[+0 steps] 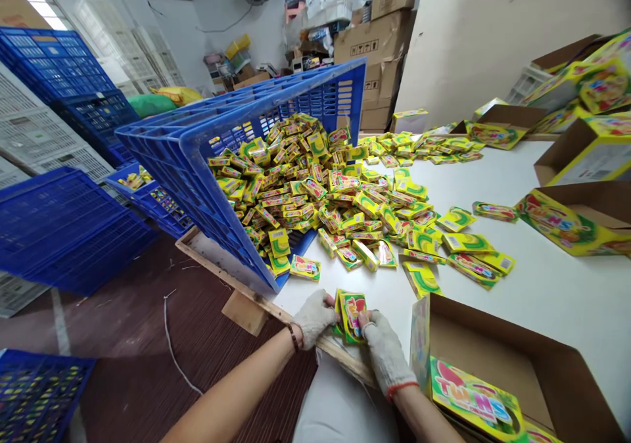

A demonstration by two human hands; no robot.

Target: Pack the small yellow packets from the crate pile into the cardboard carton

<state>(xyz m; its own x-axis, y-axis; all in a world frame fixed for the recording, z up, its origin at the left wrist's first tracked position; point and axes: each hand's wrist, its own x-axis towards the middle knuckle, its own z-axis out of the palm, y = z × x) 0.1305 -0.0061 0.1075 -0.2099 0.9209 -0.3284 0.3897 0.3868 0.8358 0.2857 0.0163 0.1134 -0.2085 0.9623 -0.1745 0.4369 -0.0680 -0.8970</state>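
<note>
The gloved left hand (314, 317) and right hand (387, 348) grip small TWINS boxes (353, 318) at the near edge of the white table (566, 285), between a tipped blue plastic crate (194, 173) and an open cardboard carton (493, 338).

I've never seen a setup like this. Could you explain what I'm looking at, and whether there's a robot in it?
There's no robot here, only a person working with two hands in pale gloves. The single picture comes from a camera worn on that person's head, looking forward and down, so you see roughly what they see.

The left hand and right hand together hold some small yellow-and-green packs near the edge of a white table. Beyond them, a blue crate lies on its side, with a heap of similar packs spilling from its open side. Beside the right hand is an open carton.
</note>
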